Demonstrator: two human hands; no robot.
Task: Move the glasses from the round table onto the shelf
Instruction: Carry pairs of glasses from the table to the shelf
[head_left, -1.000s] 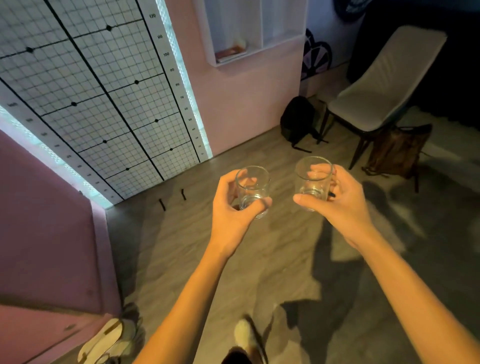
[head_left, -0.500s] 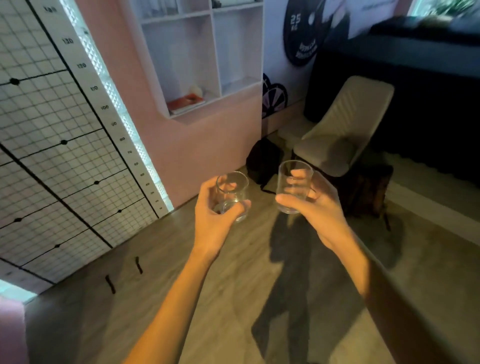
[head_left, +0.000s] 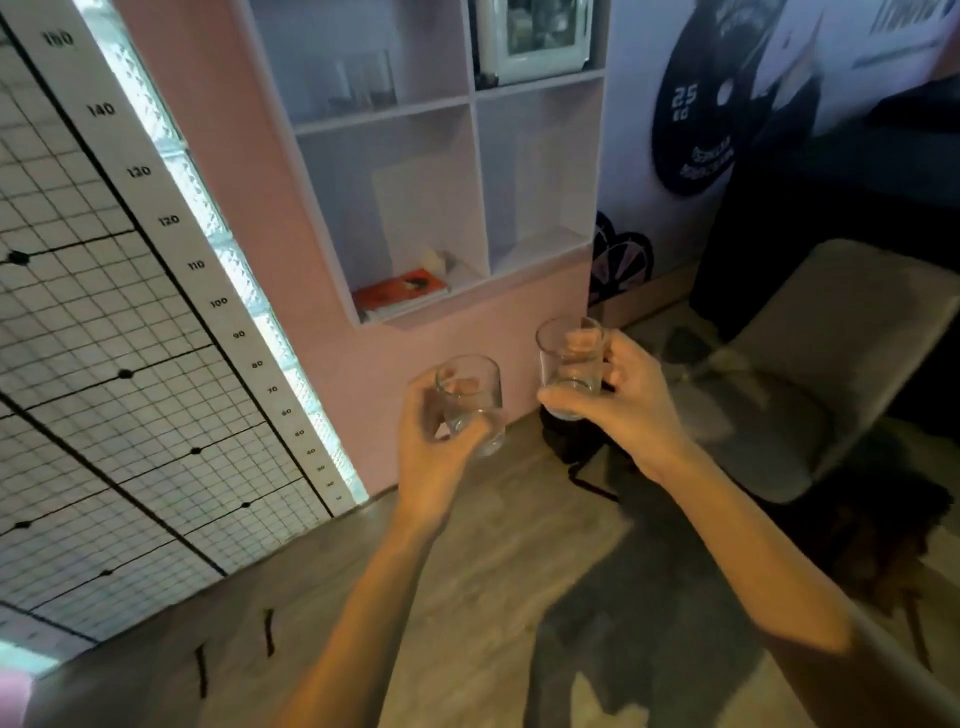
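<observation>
25 on plate (head_left: 696, 119), 140 on scale (head_left: 167, 221)

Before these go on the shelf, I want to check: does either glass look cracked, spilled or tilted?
Nothing stands out. The left hand grips the left glass and the right hand grips the right glass; both look whole, empty and roughly upright. Blur could hide fine cracks.

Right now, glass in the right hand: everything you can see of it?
The right-hand glass is a clear, straight-walled tumbler with a thicker base, seemingly empty. It sits near upright in mid-air, before the pink wall under the white shelf. The right hand grips it, thumb across the lower front, fingers showing through behind. It is apart from the other glass.
</observation>
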